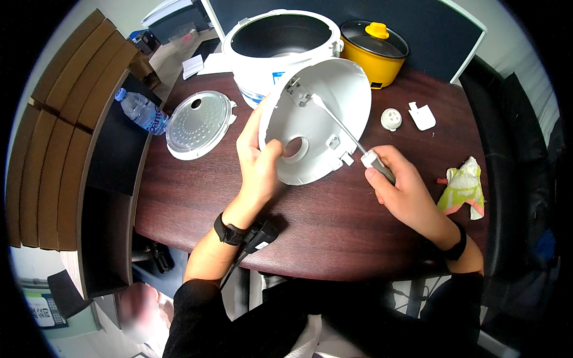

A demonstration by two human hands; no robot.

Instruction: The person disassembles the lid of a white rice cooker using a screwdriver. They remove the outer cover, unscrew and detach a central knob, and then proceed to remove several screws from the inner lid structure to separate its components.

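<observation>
My left hand (258,162) grips the white rice cooker lid shell (319,140) by its left rim, thumb at the inner side. The shell is tilted up with its hollow inside toward me, and a round hole sits low in it. In my right hand (404,190) is a screwdriver (377,165) with a grey and clear handle, fingers wrapped around it. Its long shaft slants up left into the shell. The tip is at or close to a small metal bracket (296,92); whether it touches, I cannot tell.
Behind the shell stands the white rice cooker body (253,74), beside a yellow pot (382,62). A perforated inner lid (200,128) and bottle (140,111) lie left. On the right are a round white valve (391,119), white plastic piece (422,117) and cloth (462,191). A black plug (261,237) is near the front edge.
</observation>
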